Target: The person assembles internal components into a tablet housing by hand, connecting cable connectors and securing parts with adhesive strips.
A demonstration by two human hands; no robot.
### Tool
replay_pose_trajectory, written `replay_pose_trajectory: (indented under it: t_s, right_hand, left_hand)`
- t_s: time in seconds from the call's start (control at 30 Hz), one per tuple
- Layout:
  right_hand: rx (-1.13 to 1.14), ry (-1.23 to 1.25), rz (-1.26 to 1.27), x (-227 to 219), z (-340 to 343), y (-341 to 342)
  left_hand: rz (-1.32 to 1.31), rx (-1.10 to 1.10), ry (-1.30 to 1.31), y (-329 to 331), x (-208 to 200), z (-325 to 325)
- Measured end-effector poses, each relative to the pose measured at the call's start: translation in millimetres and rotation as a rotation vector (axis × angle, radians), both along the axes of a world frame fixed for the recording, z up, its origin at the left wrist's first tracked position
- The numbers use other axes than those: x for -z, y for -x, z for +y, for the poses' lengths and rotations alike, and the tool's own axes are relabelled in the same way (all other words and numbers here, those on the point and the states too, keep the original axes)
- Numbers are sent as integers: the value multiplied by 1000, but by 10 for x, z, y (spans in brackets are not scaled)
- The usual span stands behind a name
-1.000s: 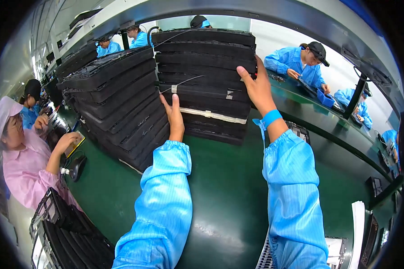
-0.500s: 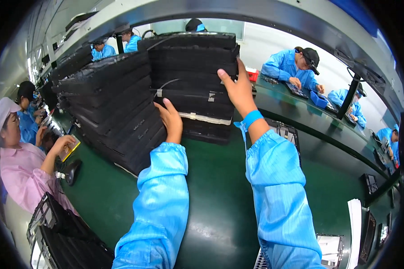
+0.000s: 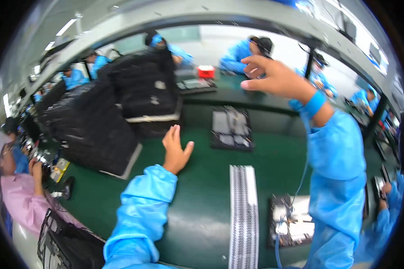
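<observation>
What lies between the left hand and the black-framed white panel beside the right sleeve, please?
The head view shows a long, dark-patterned white strip.

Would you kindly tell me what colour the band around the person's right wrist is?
The wristband is blue; it shows best in the head view.

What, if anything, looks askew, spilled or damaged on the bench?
Mildly: the left black stack sits at an angle to the rear black stack, though fisheye bending may exaggerate it. A pale strip interrupts the rear stack's black side. No spill shows; blur could hide finer damage.
</observation>
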State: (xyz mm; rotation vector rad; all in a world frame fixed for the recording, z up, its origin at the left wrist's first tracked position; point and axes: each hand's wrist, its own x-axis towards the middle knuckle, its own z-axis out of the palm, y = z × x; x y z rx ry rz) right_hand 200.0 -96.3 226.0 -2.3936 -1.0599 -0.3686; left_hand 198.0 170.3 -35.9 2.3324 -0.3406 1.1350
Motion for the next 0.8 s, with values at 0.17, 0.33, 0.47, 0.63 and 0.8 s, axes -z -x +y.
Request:
replay_pose_trajectory:
  t_s: [0.17,0.33,0.47,0.63,0.8]
  right_hand:
    - [120,629,26,-176,-1010,1271]
    - [227,779,178,118,-1592,2059]
    - [161,564,366,854,-1794,2491]
    - [283,281,255,1917,-1804,2618]
    - [297,245,190,2139,-2040,2608]
  left_hand:
    - [402,651,-125,1126,-245,-693]
    - [614,731,-614,1557,-233,-1087]
    - [657,753,-589,1553,-229,-1093]
    - [684,682,-586,1629,-214,-1064]
    - [597,707,-476,1359,-229,-1103]
